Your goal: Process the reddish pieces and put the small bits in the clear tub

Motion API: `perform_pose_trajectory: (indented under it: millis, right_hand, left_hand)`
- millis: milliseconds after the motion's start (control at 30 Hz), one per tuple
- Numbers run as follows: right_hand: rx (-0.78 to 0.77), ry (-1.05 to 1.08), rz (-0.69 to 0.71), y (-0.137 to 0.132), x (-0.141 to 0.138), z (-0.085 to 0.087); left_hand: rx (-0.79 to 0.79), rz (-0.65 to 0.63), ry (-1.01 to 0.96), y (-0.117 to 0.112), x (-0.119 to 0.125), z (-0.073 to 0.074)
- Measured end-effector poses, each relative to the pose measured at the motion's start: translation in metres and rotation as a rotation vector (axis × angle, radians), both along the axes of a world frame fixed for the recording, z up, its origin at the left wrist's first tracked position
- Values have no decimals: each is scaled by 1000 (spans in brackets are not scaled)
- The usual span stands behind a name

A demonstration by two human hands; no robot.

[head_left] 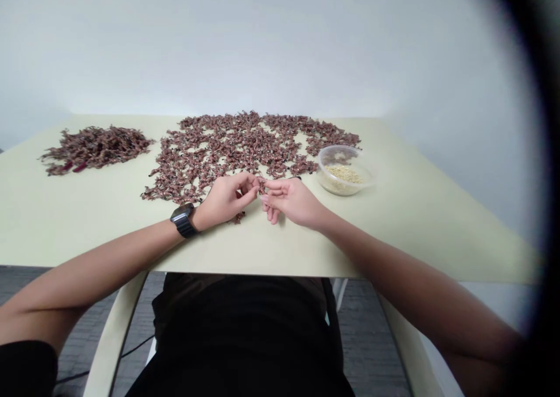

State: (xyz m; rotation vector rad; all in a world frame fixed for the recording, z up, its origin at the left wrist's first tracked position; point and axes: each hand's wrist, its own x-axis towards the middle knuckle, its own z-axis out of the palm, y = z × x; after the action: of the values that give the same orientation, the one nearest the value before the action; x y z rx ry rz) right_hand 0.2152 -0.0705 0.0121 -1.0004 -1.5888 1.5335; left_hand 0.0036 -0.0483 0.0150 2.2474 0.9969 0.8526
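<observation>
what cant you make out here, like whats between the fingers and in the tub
- Head view: the reddish-brown bit between the left hand and right hand is partly hidden by the fingertips and too small to identify.
- Head view: the pieces in the spread and heap are too small to identify.
- Head view: the pale grains in the plastic tub are too small to identify.
- Head view: the dark lens rim hides the far right.
</observation>
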Motion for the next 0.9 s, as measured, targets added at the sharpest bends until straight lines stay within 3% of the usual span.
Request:
perform_pose_trajectory:
  millis: [100,167,333,467,633,900]
  right_hand:
    - [161,-117,-71,-2,-2,-5]
    - [244,-178,-87,-3,-1,-9]
    - [344,-274,-84,-4,1,-13]
    - [262,-210,-62,-4,-3,-16]
    - [139,-128,-37,-4,-6,-12]
    - [40,-67,-12,-6,-7,-3]
  left_hand:
    - [-485,-45,-254,-1,7,1]
    - [-714,-83,-360,1,8,1]
    - [-963,-93,-443,6,6,3]
    - [-908,-85,-459,2,8,3]
    - [-724,-103,-425,-5,10,3]
    - [-436,-14,-264,-8,8,-1]
